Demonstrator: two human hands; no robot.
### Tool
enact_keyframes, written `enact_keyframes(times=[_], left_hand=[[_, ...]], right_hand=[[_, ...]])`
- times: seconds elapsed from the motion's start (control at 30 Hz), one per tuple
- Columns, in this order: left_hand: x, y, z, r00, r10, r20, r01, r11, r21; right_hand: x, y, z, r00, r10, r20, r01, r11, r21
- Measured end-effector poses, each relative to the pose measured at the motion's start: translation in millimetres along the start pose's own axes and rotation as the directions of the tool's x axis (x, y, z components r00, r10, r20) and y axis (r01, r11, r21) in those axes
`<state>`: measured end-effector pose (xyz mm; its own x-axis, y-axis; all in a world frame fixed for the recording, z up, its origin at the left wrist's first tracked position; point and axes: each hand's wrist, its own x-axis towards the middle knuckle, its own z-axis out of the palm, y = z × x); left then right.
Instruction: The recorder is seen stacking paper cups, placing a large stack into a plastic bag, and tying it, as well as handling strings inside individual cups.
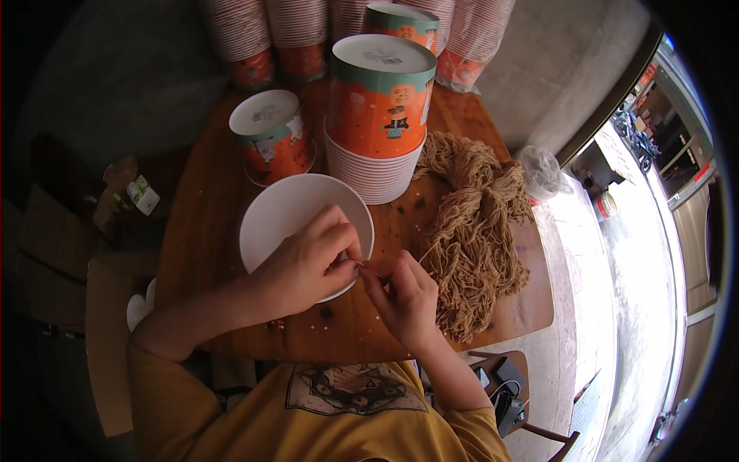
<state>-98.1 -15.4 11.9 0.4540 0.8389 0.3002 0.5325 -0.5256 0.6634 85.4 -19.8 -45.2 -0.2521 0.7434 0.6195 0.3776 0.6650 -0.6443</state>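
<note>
On the left of the wooden table (223, 162) stands one orange paper cup (272, 138) upside down, w/ a white bowl (289, 212) just in front of it. The left hand (308, 266) is over the bowl rim, its fingers closed together on something very small at the tips; I cannot tell what it is. The right hand (404, 296) meets it, thumb & finger pinched on a thin tan string (423, 252), which goes up-right to the yarn pile (477, 231) on the right side, near the tall stack of cups (377, 131).

In my judgement this is threading or knotting work: keep both pinches tight & close to each other, hold the string end short so it stays stiff, and work above the bowl, so a dropped piece falls inside it.
</note>
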Motion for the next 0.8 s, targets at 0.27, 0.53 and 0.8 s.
enact_keyframes(times=[0.27, 0.53, 0.8], left_hand=[[-6.6, -0.1, 8.4, 0.987, -0.163, -0.016, 0.156, 0.967, -0.204], [-5.5, -1.6, 10.1, 0.987, -0.155, -0.053, 0.135, 0.953, -0.270], [-1.3, -1.3, 7.9, 0.973, -0.201, 0.112, 0.230, 0.869, -0.438]], right_hand=[[-5.1, 8.3, 2.2, 0.968, -0.250, -0.033, 0.239, 0.951, -0.197], [-6.3, 8.2, 5.0, 0.977, -0.203, -0.059, 0.194, 0.972, -0.135], [-7.4, 2.7, 7.5, 0.983, 0.162, -0.083, -0.145, 0.974, 0.176]])
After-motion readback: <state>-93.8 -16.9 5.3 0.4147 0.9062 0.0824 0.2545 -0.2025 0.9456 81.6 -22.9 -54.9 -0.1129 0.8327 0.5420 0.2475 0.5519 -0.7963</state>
